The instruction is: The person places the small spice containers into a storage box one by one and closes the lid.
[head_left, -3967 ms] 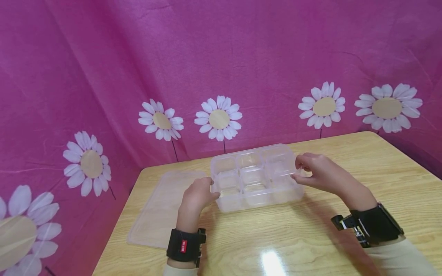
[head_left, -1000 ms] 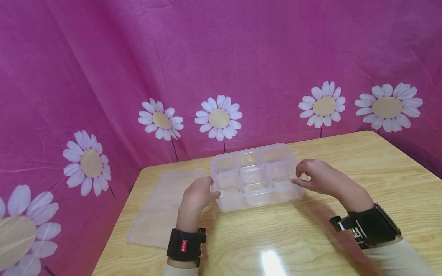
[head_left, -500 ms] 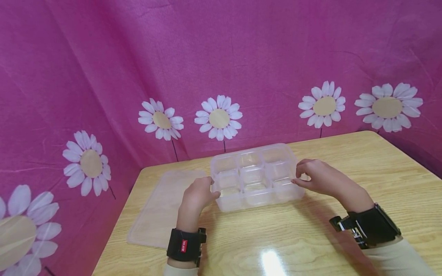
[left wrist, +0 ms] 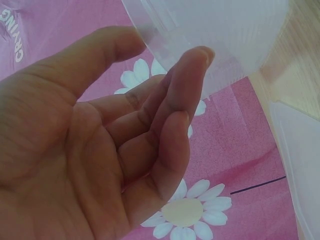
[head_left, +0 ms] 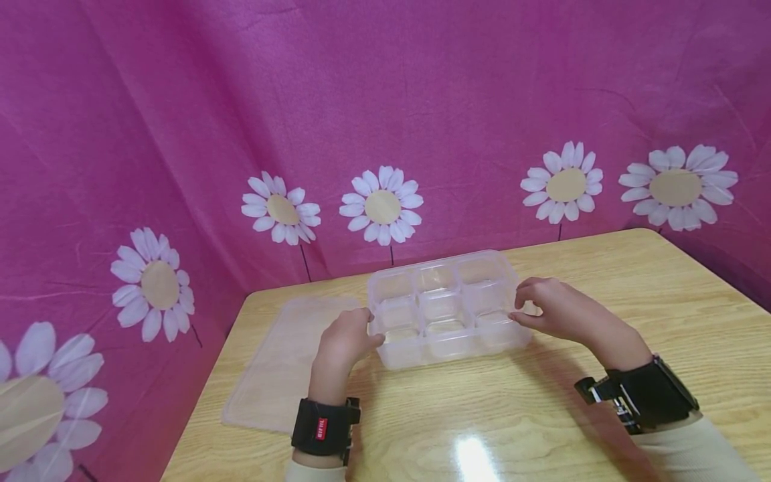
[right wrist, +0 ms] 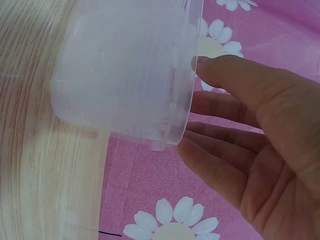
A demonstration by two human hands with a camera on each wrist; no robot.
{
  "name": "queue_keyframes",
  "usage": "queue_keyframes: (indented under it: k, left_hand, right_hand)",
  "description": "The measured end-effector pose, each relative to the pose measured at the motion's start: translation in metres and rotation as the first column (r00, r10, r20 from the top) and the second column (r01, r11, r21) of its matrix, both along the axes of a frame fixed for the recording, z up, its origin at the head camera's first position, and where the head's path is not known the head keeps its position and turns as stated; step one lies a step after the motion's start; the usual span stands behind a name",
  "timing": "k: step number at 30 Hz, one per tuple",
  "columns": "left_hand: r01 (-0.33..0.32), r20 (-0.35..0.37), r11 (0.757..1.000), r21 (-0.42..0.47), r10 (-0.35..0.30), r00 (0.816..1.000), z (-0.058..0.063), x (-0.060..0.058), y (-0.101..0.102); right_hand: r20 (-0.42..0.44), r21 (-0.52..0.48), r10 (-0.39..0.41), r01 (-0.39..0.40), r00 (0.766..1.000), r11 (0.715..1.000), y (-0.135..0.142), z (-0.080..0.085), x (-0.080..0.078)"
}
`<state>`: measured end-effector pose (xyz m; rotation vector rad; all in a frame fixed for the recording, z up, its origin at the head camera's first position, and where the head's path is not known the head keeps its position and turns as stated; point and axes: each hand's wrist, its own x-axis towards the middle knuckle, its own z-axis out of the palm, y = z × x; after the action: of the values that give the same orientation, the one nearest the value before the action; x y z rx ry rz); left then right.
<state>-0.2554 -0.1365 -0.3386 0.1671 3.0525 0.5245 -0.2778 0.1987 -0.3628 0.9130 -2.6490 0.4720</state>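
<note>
A translucent plastic compartment box [head_left: 454, 346] with several square cells stands on the table in the head view. My left hand [head_left: 342, 341] holds its left end, fingers bent, thumb and fingertips at the rim. In the left wrist view the box [left wrist: 225, 35] appears beyond the thumb and index finger. At the opposite end my right hand [head_left: 566, 311] holds the rim. The right wrist view has the thumb of my right hand [right wrist: 265, 135] on the rim of the box [right wrist: 115, 65], with other fingertips along the same edge. The cells look empty.
A flat translucent lid [head_left: 274, 375] lies left of the box, partly behind my left hand and wrist. The wooden table [head_left: 421, 415] meets a magenta curtain [head_left: 470, 134] with printed daisies at the back and left. Black bands sit on both wrists.
Four seconds ago my right hand was slightly higher, with a translucent piece raised over the box's right cells; it now sits down in the box. Over the last second nothing visibly moves.
</note>
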Motion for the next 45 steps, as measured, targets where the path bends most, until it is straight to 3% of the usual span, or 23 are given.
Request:
queue_keyframes:
  k: [15,19,26,45]
  left_hand:
    - [-0.005,0.006,1.000,-0.003,0.005,1.000,-0.0017,-0.0019,-0.0004]
    - [-0.001,0.012,1.000,-0.003,0.001,1.000,-0.0022,-0.0023,-0.0009]
    - [0.002,0.013,1.000,0.001,-0.002,1.000,-0.0022,-0.0022,-0.0014]
    - [-0.008,0.015,1.000,-0.002,0.008,1.000,-0.0021,-0.0019,-0.0005]
  right_hand:
    - [-0.013,-0.002,-0.014,0.014,1.000,1.000,-0.0006,-0.0001,0.0012]
    - [0.055,0.009,-0.063,0.062,0.997,0.998,0.0007,0.0012,0.0034]
    - [0.218,0.035,-0.126,0.121,0.968,0.992,0.0029,0.0005,0.0069]
    - [0.255,0.059,-0.163,0.153,0.953,0.986,0.0091,0.0002,0.0066]
